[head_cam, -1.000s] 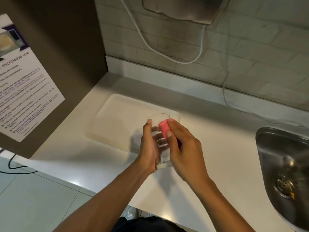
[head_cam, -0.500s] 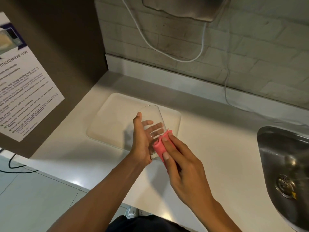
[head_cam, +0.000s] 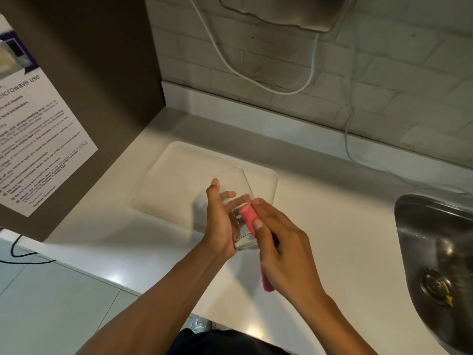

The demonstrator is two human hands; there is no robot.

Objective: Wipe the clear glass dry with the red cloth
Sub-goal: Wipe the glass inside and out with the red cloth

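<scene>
Now my left hand [head_cam: 219, 221] grips the clear tumbler glass [head_cam: 236, 201]; my right hand [head_cam: 279, 249] presses the folded red cloth [head_cam: 248, 218] on it. Wet glass could slip onto the worktop's front edge.

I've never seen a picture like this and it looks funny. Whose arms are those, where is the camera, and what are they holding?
The camera sits on a person's head, looking down, so you see their own two arms. The left hand holds a clear glass, tilted above a white counter. The right hand presses a red cloth against the glass's side to dry it. Under the glass lies a pale tray. A metal sink is on the right, and a paper about microwave use hangs on the left.
</scene>
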